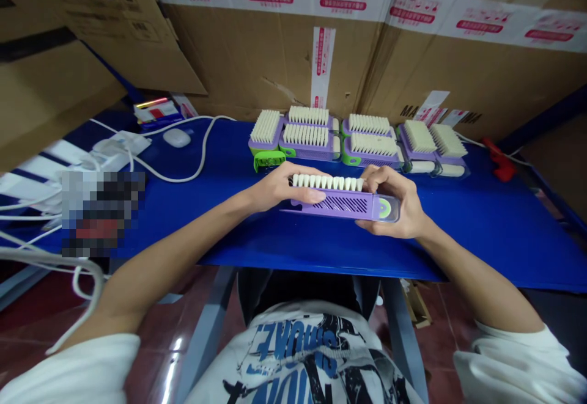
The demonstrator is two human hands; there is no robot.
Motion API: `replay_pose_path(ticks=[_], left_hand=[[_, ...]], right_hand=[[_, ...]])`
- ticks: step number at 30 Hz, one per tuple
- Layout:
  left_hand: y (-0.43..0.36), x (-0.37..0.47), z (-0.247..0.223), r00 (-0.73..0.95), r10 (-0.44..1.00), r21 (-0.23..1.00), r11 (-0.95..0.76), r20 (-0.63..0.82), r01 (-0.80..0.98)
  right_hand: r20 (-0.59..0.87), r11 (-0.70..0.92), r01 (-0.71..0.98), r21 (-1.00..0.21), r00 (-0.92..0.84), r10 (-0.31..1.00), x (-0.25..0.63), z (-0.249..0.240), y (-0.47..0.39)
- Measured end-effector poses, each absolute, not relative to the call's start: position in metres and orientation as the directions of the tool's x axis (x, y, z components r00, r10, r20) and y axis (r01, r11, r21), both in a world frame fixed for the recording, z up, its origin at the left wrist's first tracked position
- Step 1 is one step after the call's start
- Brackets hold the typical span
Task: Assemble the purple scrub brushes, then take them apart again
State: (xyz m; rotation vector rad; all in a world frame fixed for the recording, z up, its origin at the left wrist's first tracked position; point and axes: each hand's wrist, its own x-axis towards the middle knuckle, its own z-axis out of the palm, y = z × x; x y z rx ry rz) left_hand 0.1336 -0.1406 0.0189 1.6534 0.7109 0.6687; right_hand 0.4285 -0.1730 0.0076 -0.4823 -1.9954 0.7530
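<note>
A purple brush (342, 204) with a row of white bristles on top is held sideways above the front of the blue table. My left hand (287, 186) grips its left end, thumb along the slotted side. At the other end, my right hand (401, 202) is closed around the clear cover and the round green-and-white part. Behind the hands stand several similar purple brushes (306, 135), bristles up, some with green parts. A loose green piece (269, 159) lies just behind my left hand.
A blue table (220, 220) spans the view, with cardboard (257, 49) behind it. On the left are a white mouse (177, 137), white cables, a power strip (121, 150) and a blurred-out patch. A red object (499, 161) lies at the right.
</note>
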Motion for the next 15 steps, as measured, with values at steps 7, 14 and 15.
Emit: replay_pose_path(ticks=[7,14,15], left_hand=[[-0.139,0.129,0.019,0.590,0.806,0.996,-0.090,0.055,0.029],[-0.147,0.135,0.018,0.559,0.829,0.998,-0.036,0.005,0.044],[-0.147,0.137,0.018,0.553,0.833,0.998,-0.038,0.006,0.047]], right_hand=[[0.718,0.799,0.157,-0.580,-0.366,0.593,0.428,0.000,-0.168],[0.837,0.875,0.376,-0.306,-0.332,0.435,0.425,-0.005,-0.172],[0.843,0.869,0.397,-0.296,-0.318,0.433,0.423,-0.006,-0.173]])
